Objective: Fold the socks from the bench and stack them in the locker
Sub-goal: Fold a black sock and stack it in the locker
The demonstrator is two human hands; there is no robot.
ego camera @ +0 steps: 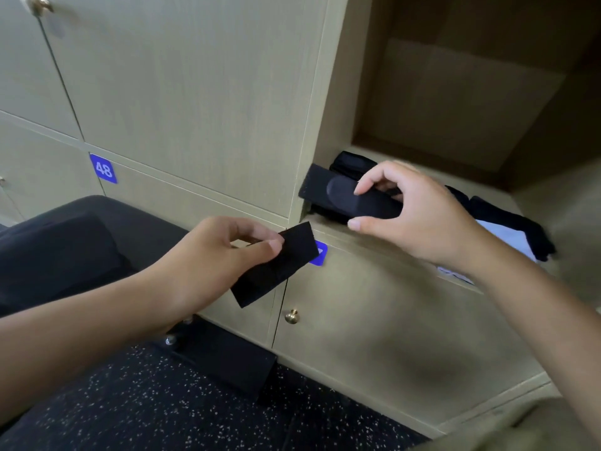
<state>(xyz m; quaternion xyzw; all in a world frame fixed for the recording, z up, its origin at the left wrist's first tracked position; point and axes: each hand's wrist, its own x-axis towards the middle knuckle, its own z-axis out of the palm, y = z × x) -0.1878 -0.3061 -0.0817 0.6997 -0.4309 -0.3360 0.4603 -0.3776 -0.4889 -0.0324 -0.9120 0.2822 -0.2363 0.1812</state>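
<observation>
While the right hand (419, 216) gripped a folded black sock (351, 198) lying left-right at the locker (325, 227) edge, the left hand (214, 255) pinched another sock (276, 265), angled near-left to far-right.

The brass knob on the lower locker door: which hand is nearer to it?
Left. The left hand, pinching a folded black sock, is just above-left of the brass knob. The right hand is farther up-right, at the open locker.

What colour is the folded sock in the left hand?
Black, plain, shown in the head view: folded sock pinched by left hand.
</observation>
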